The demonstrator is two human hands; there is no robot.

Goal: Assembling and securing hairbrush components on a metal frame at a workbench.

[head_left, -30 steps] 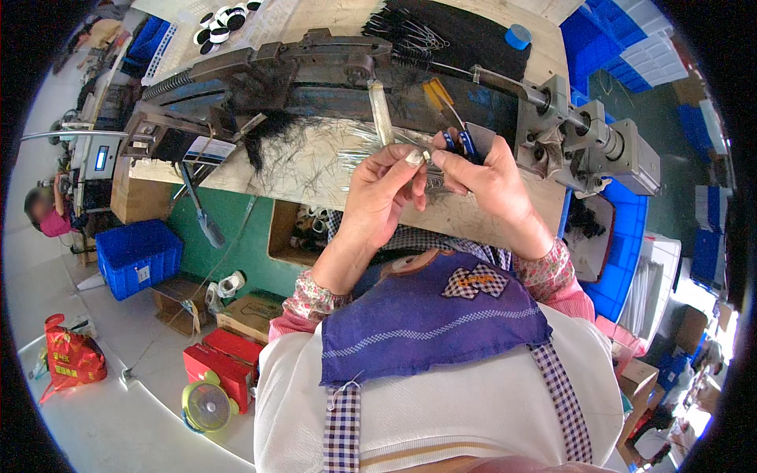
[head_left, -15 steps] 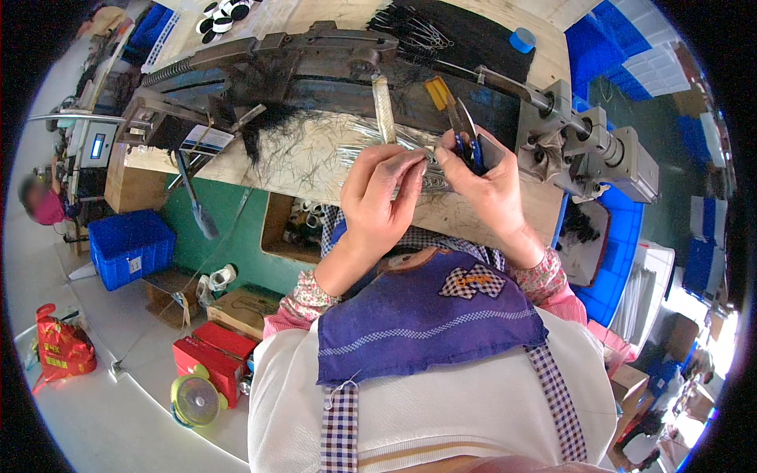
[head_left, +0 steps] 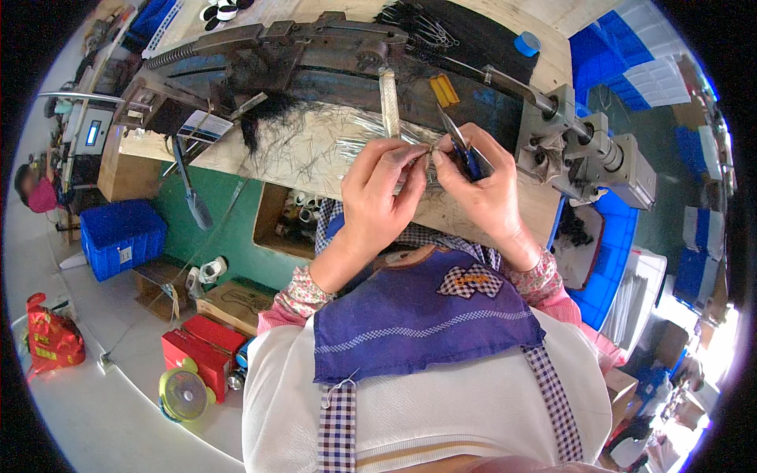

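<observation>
My left hand (head_left: 381, 188) is closed in a pinch above the bench, its thumb and fingertips pressed together. Whatever small thing it grips is too tiny to make out. The tips of my right hand (head_left: 482, 183) meet the left ones there, thumb against finger. Tucked in the right palm is a pair of scissors (head_left: 465, 151) with dark blue handles, blades pointing up and away. Under and behind the hands lies a heap of thin silvery wire pieces (head_left: 355, 148). A pale, braided-looking strip (head_left: 389, 102) stands just beyond the left fingers.
A dark metal machine (head_left: 315, 59) spans the bench behind my hands, with a cylindrical shaft assembly (head_left: 591, 142) at right. Black bristles (head_left: 272, 114) litter the wood. A yellow block (head_left: 443, 91), a blue round lid (head_left: 527, 43) and twisted wire stems (head_left: 434, 31) lie farther back.
The scissors have turned in my right hand, and their blades now look closer together. Both hands still meet at the fingertips. The whole view has shifted slightly.
</observation>
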